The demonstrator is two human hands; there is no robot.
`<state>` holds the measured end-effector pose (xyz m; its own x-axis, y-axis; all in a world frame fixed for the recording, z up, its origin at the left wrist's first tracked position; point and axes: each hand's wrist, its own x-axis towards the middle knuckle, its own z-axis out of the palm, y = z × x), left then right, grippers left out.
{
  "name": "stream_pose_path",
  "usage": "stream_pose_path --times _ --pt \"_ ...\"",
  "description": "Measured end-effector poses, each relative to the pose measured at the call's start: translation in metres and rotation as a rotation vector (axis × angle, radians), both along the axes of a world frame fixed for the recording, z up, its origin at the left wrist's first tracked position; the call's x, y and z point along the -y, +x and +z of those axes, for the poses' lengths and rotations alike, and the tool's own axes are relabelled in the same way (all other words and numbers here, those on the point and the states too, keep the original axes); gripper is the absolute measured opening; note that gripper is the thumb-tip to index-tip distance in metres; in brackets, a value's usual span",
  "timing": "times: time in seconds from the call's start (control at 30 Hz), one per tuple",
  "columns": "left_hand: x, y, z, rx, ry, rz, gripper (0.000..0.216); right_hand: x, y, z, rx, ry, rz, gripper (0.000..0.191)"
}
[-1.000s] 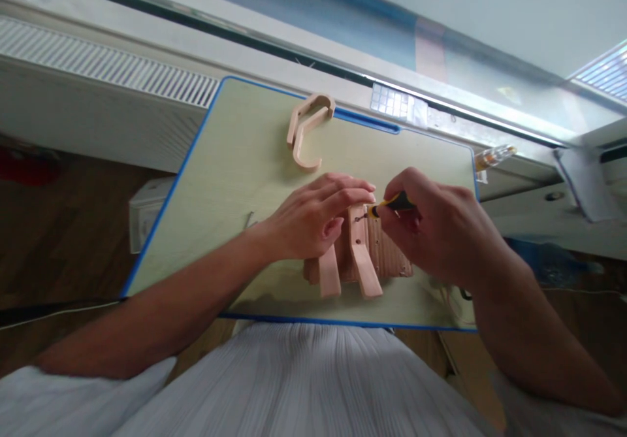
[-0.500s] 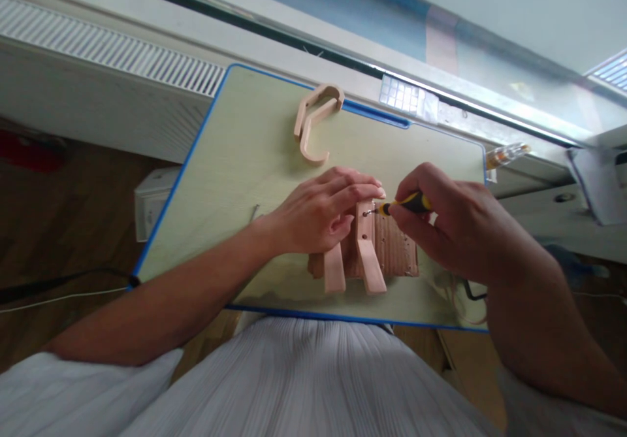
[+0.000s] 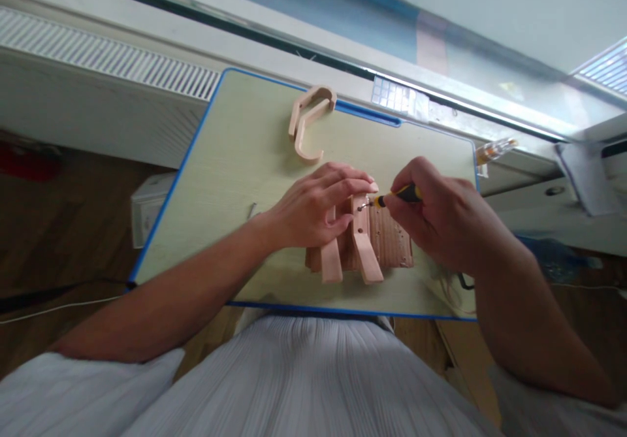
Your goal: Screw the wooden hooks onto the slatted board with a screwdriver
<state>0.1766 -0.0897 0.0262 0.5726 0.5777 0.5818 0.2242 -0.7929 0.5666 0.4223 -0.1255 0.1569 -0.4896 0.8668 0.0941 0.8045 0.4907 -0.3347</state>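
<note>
A small wooden assembly (image 3: 386,247), a slatted board with two upright curved arms, stands near the front edge of a pale desk (image 3: 235,162) with a blue rim. My left hand (image 3: 313,208) rests over the top of the arms, fingers curled round them and pressing down. My right hand (image 3: 441,221) grips a yellow-and-black screwdriver (image 3: 399,195). Its metal tip meets a screw at the top of the right arm (image 3: 365,247). The left arm (image 3: 330,264) stands beside it, partly under my left hand.
Two loose curved wooden pieces (image 3: 308,123) lie at the desk's far edge. A small metal part (image 3: 251,210) lies left of my wrist. A radiator (image 3: 98,64) and window sill run behind the desk. A white box (image 3: 147,208) sits on the floor at left.
The view shifted slightly. The screwdriver tip stays at the screw while my right hand's fingers shift round its handle. My left hand keeps its hold on the arms.
</note>
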Motion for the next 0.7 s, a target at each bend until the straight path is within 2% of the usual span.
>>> stream_pose_path --times 0.5,0.7 --pt "0.0012 -0.0005 0.0016 -0.017 0.001 0.013 0.061 -0.0054 0.0034 0.0038 -0.026 -0.045 0.058 0.01" --pt "-0.0002 0.0 0.0002 -0.015 0.006 0.014 0.059 -0.0038 0.0004 0.0062 0.036 0.016 0.03 0.011"
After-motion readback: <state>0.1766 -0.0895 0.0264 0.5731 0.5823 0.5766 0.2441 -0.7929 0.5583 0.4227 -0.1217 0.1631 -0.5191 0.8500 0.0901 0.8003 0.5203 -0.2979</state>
